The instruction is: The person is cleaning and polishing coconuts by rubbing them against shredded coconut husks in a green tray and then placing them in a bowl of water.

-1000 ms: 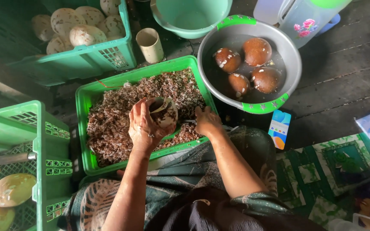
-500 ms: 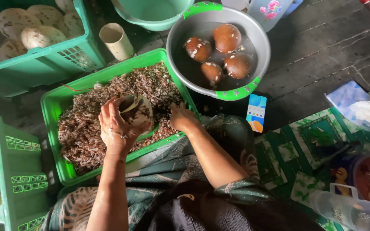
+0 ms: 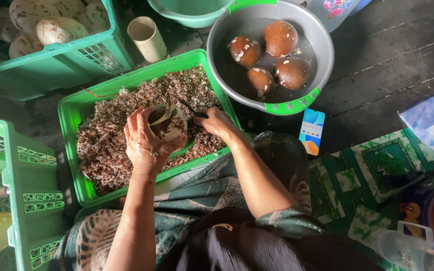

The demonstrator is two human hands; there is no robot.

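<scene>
Scraping a round, pale, brown-flecked fruit over a bright green plastic crate heaped with brownish peel shavings.

Left hand wrapped around the fruit just above the shavings, fingers clamped on its side. Right hand just beside it, fingers closed on a thin dark blade with its tip at the fruit. Past the crate, touching its far corner: a grey metal basin with a green rim, four peeled brown fruits sitting in water. Near the basin, flat on the dark wooden floor, a colourful phone. At far left, a green crate of unpeeled pale fruits.
</scene>
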